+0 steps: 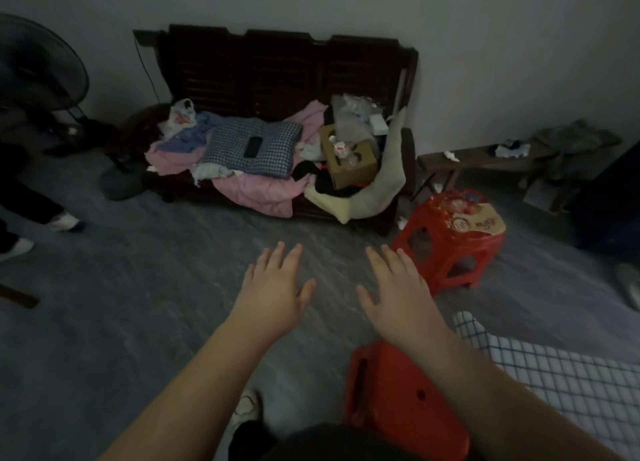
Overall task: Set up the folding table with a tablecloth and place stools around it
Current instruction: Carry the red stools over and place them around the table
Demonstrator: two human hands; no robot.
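Dim grey floor (pixel 121 322) spreads left of the checked tablecloth (pixel 561 384), where the left hand (pixel 277 287) and right hand (pixel 401 287) hover spread and empty, likely reaching for seating: near stool (pixel 388 401) just beside the tablecloth, far stool (pixel 450 242) beyond it.

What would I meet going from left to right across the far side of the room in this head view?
Standing fan → checked cushion on the dark wooden sofa → cardboard box → far red stool → grey garment heaped on the low bench.
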